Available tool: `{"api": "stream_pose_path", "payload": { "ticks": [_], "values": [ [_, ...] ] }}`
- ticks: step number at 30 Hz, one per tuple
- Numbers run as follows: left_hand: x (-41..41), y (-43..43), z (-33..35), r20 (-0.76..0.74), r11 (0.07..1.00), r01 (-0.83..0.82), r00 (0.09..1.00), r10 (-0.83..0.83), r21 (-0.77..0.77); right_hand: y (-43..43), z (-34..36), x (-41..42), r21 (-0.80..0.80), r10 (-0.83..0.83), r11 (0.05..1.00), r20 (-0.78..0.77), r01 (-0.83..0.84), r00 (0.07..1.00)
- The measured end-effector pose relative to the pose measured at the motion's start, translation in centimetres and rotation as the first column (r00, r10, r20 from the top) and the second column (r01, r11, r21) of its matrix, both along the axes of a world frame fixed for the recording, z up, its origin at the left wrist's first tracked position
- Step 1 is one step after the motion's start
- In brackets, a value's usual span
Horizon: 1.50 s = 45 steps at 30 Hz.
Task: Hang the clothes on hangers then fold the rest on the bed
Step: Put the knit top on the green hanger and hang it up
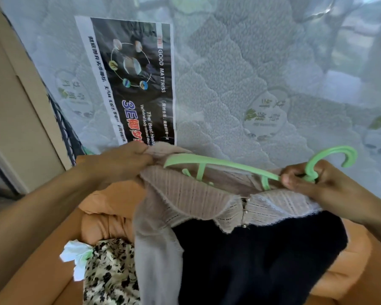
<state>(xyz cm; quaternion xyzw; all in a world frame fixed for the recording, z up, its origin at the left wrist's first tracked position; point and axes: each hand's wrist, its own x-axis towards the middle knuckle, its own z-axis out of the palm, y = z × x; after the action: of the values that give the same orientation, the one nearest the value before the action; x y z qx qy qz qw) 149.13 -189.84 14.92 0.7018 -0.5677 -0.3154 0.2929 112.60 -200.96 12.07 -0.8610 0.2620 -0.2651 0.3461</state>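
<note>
A beige knit top (pixel 198 203) with a lace collar and a dark lower part (pixel 257 260) hangs in front of me over the bed. A green plastic hanger (pixel 229 167) lies across its neck opening, its left arm poking above the fabric. My left hand (pixel 123 161) grips the top's left shoulder at the hanger's left end. My right hand (pixel 317 183) holds the hanger at the base of its hook, fingers curled round it, along with the collar edge.
An orange cloth (pixel 110 208) lies under the top. A black-and-cream floral garment (pixel 110 271) and a white-green item (pixel 77 258) lie at lower left. A plastic-wrapped mattress (pixel 251 73) with a printed label (pixel 136 80) fills the background; a beige wall (pixel 13 119) is at left.
</note>
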Motion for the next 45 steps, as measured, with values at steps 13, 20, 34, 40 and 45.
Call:
{"api": "stream_pose_path", "payload": {
  "ticks": [13,20,34,40,45],
  "values": [
    [-4.3,-2.5,1.5,-0.641,0.934,-0.284,0.763,0.083,-0.217,2.1,-1.1,3.9,-0.041,-0.095,0.995,-0.479,0.086,0.873],
    [-6.7,-4.3,-0.8,0.208,0.951,0.235,0.959,-0.193,-0.202,1.3,-1.8,8.0,0.111,0.121,0.986,0.025,-0.123,0.992],
    [-0.1,-1.4,-3.3,0.513,0.725,0.237,0.839,0.183,-0.647,-0.7,0.7,3.6,-0.104,-0.272,0.954,0.101,0.283,0.957],
    [1.4,-1.1,-2.3,0.274,0.687,0.085,0.946,0.171,-0.722,0.6,1.8,1.9,-0.217,-0.025,0.970,0.352,0.108,0.936],
    [1.3,-0.8,-2.0,0.251,0.688,0.106,0.961,0.113,-0.718,-1.2,1.4,1.3,-0.310,-0.200,0.932,-0.005,0.189,0.980]
  ]
}}
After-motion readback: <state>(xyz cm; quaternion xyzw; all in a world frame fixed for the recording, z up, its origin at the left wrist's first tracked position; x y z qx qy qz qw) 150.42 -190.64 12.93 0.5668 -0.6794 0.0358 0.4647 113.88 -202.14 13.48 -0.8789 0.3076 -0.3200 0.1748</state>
